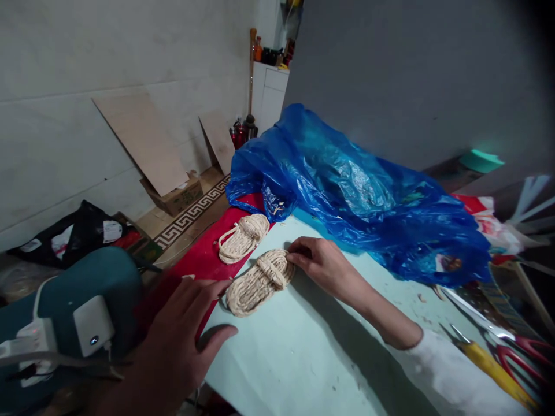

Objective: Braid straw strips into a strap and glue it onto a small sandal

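A woven straw sandal [250,293] with a braided strap lies on the pale green tabletop [312,346]. My right hand [323,263] pinches its far, rounded end between thumb and fingers. My left hand [186,323] is open at the sandal's near end, thumb and fingers apart; whether its fingertip touches the edge I cannot tell. Just beyond, a second straw sandal [236,245] of the same make rests on red cloth [208,237] along the table's left side.
A crumpled blue plastic bag [342,179] spreads across the table's back. Red-handled scissors [507,335] and a yellow-handled tool [489,370] lie at the right. To the left, a teal seat [117,283] carries a white power adapter [93,323] and cables. Cardboard sheets [143,138] lean on the wall.
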A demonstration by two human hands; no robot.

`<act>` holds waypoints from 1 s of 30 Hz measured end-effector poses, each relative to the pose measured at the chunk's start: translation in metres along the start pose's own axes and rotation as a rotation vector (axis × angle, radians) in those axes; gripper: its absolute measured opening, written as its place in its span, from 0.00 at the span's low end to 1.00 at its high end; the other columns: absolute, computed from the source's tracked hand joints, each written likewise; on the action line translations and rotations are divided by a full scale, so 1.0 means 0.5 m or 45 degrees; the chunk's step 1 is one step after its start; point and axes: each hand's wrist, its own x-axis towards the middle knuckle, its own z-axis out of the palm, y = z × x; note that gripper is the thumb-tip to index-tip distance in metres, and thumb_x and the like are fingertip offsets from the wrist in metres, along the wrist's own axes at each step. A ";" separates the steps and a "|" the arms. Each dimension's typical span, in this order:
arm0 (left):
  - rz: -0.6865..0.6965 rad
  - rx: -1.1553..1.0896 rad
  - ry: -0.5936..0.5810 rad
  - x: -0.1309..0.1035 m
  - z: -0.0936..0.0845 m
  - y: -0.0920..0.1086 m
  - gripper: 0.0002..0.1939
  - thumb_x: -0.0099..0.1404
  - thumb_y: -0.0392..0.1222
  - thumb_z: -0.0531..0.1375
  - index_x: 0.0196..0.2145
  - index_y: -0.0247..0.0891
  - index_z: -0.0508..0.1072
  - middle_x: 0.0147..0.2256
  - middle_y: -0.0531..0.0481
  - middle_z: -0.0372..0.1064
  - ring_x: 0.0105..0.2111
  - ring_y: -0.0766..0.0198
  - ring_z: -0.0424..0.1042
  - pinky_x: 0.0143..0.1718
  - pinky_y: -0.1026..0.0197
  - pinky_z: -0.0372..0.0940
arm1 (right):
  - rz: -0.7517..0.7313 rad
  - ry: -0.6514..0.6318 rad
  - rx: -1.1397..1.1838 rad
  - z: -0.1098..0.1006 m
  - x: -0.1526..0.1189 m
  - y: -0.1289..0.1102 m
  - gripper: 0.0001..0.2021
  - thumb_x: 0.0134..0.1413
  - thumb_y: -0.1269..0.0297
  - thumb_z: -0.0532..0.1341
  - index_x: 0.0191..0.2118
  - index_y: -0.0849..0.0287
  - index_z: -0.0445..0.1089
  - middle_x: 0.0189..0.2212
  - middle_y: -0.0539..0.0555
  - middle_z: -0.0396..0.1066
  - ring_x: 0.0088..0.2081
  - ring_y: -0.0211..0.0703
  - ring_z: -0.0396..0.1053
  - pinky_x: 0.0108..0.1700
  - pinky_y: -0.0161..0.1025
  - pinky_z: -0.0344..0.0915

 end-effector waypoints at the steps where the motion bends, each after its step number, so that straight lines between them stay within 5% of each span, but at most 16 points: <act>1: 0.005 0.007 -0.001 0.002 0.003 0.000 0.24 0.64 0.41 0.62 0.55 0.42 0.62 0.45 0.46 0.71 0.46 0.52 0.69 0.55 0.49 0.59 | 0.003 0.003 0.001 -0.001 0.003 -0.001 0.08 0.57 0.69 0.58 0.36 0.61 0.75 0.32 0.56 0.77 0.31 0.43 0.68 0.33 0.38 0.57; 7: -0.023 0.105 0.147 0.028 0.018 -0.003 0.20 0.66 0.42 0.61 0.53 0.38 0.61 0.40 0.43 0.69 0.41 0.51 0.68 0.44 0.52 0.65 | 0.002 0.063 0.003 -0.005 0.037 -0.002 0.08 0.56 0.70 0.58 0.37 0.62 0.75 0.32 0.56 0.77 0.31 0.43 0.68 0.32 0.38 0.56; 13: 0.001 0.287 0.225 0.059 0.017 -0.009 0.20 0.67 0.46 0.58 0.52 0.32 0.62 0.41 0.38 0.68 0.41 0.46 0.68 0.42 0.47 0.65 | -0.010 0.104 0.013 0.003 0.073 0.000 0.06 0.56 0.71 0.59 0.37 0.62 0.74 0.32 0.55 0.77 0.32 0.42 0.70 0.33 0.36 0.58; 21: -0.034 0.353 0.181 0.069 0.010 -0.027 0.25 0.65 0.44 0.60 0.57 0.33 0.60 0.45 0.38 0.69 0.43 0.45 0.68 0.45 0.46 0.65 | -0.289 0.069 -0.117 0.007 0.094 -0.007 0.20 0.61 0.71 0.57 0.58 0.57 0.66 0.41 0.58 0.73 0.38 0.46 0.69 0.40 0.40 0.61; 30: -0.001 0.214 0.173 0.070 -0.001 -0.034 0.19 0.67 0.42 0.59 0.53 0.34 0.63 0.43 0.41 0.70 0.42 0.51 0.67 0.45 0.50 0.64 | -0.339 -0.088 -0.134 -0.033 0.104 -0.060 0.15 0.67 0.61 0.52 0.50 0.58 0.72 0.38 0.56 0.75 0.36 0.43 0.69 0.36 0.36 0.57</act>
